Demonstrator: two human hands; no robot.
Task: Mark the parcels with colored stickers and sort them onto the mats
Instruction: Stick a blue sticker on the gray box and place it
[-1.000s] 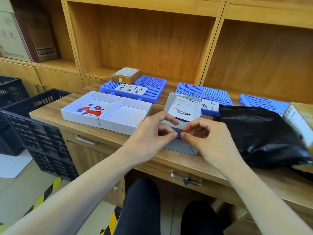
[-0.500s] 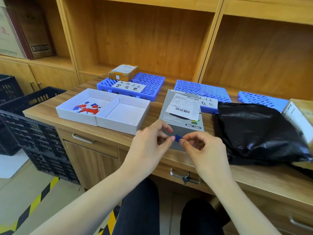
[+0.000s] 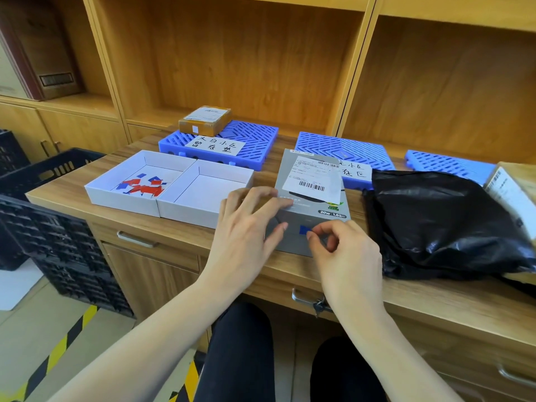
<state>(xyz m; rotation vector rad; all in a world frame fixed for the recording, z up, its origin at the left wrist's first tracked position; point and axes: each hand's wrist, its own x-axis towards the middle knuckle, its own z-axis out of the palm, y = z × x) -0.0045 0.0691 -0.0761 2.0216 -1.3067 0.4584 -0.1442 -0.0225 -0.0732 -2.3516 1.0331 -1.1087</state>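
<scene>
A blue sticker point(image 3: 304, 229) sits on the lower face of a grey boxed parcel point(image 3: 307, 224) lying flat at the front edge of the wooden tabletop point(image 3: 435, 297), a white shipping label point(image 3: 314, 179) on its upper half. The right hand point(image 3: 345, 256) pinches the sticker's corner between thumb and forefinger, while the left hand point(image 3: 249, 227) rests spread on the parcel's left side. Left of it stands a white two-compartment tray point(image 3: 174, 210) holding red and blue stickers point(image 3: 142, 185); behind lie three blue mats point(image 3: 252, 146), one carrying a brown parcel point(image 3: 204, 120). A black plastic bag point(image 3: 441, 227) lies to the right.
</scene>
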